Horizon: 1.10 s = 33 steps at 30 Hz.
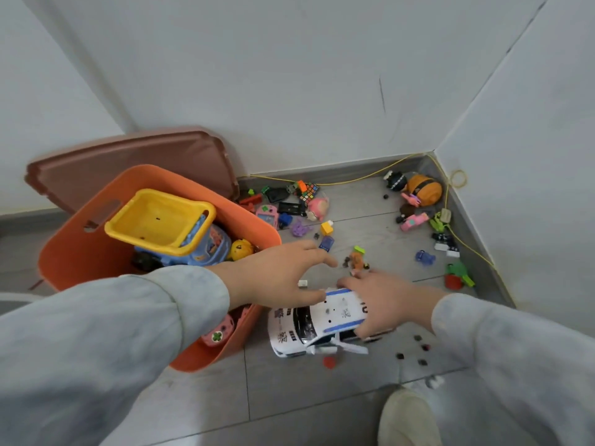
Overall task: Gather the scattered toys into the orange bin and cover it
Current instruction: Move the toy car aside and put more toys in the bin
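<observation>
Right hand (pixel 383 304) grips toy police car (pixel 309 329) roof; left hand (pixel 277 275) open, holding nothing. Car nose points left, orange bin (pixel 80 252) just beside.

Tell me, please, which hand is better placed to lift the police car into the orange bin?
Right: the right hand grips the police car across its roof, while the left hand, though nearer the orange bin, is open beside it.
</observation>
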Motion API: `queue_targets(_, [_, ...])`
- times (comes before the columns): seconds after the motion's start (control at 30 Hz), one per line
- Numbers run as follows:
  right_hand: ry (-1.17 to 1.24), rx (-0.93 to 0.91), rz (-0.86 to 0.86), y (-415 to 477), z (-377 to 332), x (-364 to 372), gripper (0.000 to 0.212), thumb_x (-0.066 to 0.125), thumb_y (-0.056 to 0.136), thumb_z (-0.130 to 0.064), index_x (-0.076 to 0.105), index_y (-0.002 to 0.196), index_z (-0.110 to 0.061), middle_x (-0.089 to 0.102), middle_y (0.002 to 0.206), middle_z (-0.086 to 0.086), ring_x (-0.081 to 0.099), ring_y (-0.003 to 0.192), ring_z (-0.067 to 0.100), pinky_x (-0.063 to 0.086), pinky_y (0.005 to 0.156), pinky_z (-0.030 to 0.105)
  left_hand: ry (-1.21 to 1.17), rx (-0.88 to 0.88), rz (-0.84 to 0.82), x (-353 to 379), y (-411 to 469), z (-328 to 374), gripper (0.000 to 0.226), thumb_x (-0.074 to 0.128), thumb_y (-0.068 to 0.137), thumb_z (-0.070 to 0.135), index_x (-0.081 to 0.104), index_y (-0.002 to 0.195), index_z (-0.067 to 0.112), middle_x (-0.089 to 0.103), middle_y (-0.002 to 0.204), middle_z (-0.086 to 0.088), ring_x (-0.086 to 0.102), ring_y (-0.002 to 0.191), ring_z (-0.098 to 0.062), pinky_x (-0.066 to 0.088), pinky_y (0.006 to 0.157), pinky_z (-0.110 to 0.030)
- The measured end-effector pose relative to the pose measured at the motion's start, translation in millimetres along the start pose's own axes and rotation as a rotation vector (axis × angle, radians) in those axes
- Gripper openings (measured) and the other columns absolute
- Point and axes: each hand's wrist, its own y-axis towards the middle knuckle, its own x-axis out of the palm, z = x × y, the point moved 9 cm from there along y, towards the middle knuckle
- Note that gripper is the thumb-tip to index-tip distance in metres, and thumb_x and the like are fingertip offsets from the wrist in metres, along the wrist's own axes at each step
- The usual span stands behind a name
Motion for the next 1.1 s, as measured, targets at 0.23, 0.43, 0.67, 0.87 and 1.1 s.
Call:
queue_targets(0.23, [0.312,0.204,0.223,-60,71,-118,0.085,0.078,0.064,-0.056,0.040,0.136,-0.034,0.061,0.112,-0.010,0.063,0.092,0.011,0.055,0.080,0.032,-0.035,0.027,0.175,-30,1,6,0.087,0.073,0.079,0.051,0.026,0.151,0.034,0.028,0.152,0.006,0.030,0.139,-0.008,0.022,0.108,-0.012])
queue_targets(0.43, [0.425,0.205,0.304,-82,57,-175,0.057,0.079,0.074,-0.050,0.049,0.119,-0.035,0.064,0.095,-0.011,0.065,0.079,0.006,0.053,0.064,0.027,0.460,0.009,0.336,-93,-10,5,0.103,0.072,0.073,0.053,0.011,0.154,0.038,0.015,0.161,-0.004,0.021,0.145,-0.028,0.036,0.110,-0.044])
queue_targets(0.67, [0.641,0.044,0.268,-51,-27,-213,0.043,0.076,0.073,-0.047,0.060,0.109,-0.034,0.073,0.096,-0.008,0.072,0.081,0.008,0.059,0.077,0.037,0.376,-0.071,0.352,-149,-55,-26,0.084,0.060,0.072,0.032,0.029,0.150,0.032,0.050,0.136,0.004,0.045,0.128,-0.023,0.044,0.104,-0.044])
queue_targets(0.87, [0.827,-0.059,0.156,-18,-106,-223,0.029,0.069,0.085,-0.036,0.059,0.111,-0.043,0.075,0.096,0.003,0.075,0.082,0.023,0.062,0.065,0.044,0.311,-0.038,0.319,-188,-128,-49,0.076,0.067,0.073,0.023,0.045,0.145,0.020,0.062,0.127,-0.002,0.051,0.114,-0.015,0.034,0.098,-0.019])
queue_targets(1.1, [0.828,-0.024,-0.099,23,-187,-199,0.043,0.059,0.078,-0.051,0.070,0.100,-0.016,0.075,0.098,0.008,0.071,0.092,0.034,0.060,0.078,0.043,0.182,-0.286,0.078,-186,-191,-119,0.076,0.074,0.064,0.030,0.051,0.136,0.039,0.052,0.112,0.025,0.053,0.108,-0.002,0.041,0.098,-0.020])
